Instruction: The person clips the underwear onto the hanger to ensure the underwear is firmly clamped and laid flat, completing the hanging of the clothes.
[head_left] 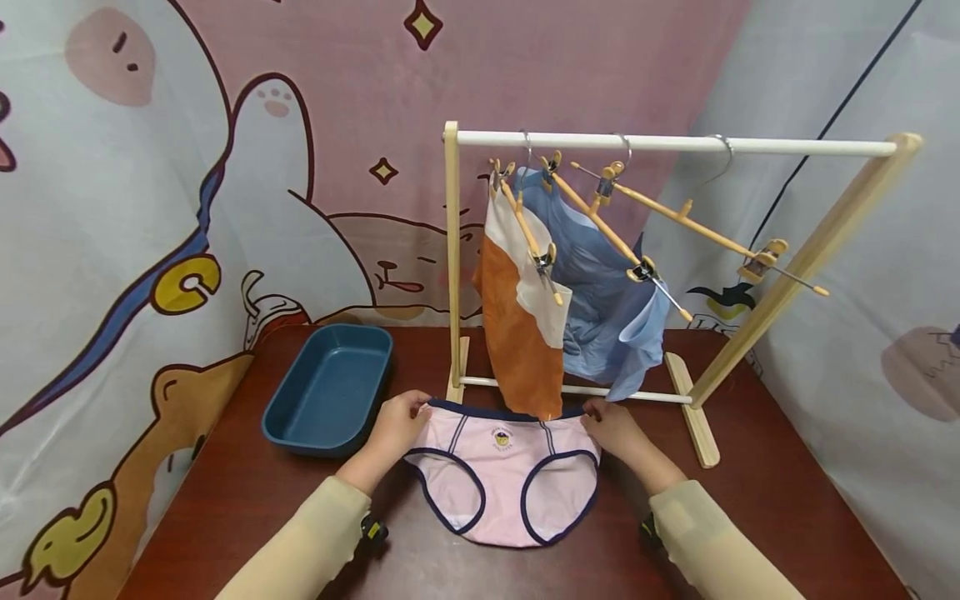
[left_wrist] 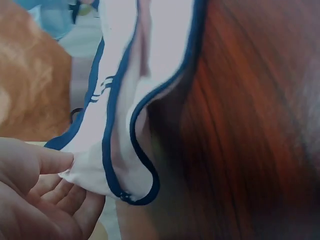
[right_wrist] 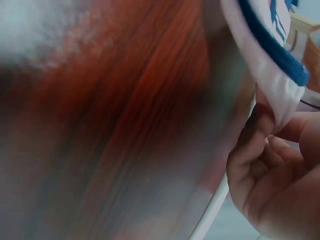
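Note:
Pink underpants point(head_left: 504, 483) with navy trim and a small cupcake print are stretched out between both hands, front side toward the head camera. My left hand point(head_left: 401, 423) pinches one end of the waistband; in the left wrist view, thumb and fingers of the left hand point(left_wrist: 50, 190) grip the cloth's corner. At the other end, my right hand point(head_left: 611, 427) pinches the waistband, and the right wrist view has that hand point(right_wrist: 275, 165) with the fabric between thumb and curled fingers. An orange and white garment point(head_left: 517, 325) hangs just behind, its lower tip overlapping the waistband.
A wooden rack with a white rail point(head_left: 675, 144) stands behind the hands. Blue clothing point(head_left: 592, 292) hangs there on a clip hanger, beside a bare clip hanger point(head_left: 686, 217). Left of the rack, a blue basin point(head_left: 330, 396) sits on the dark red table point(head_left: 217, 517).

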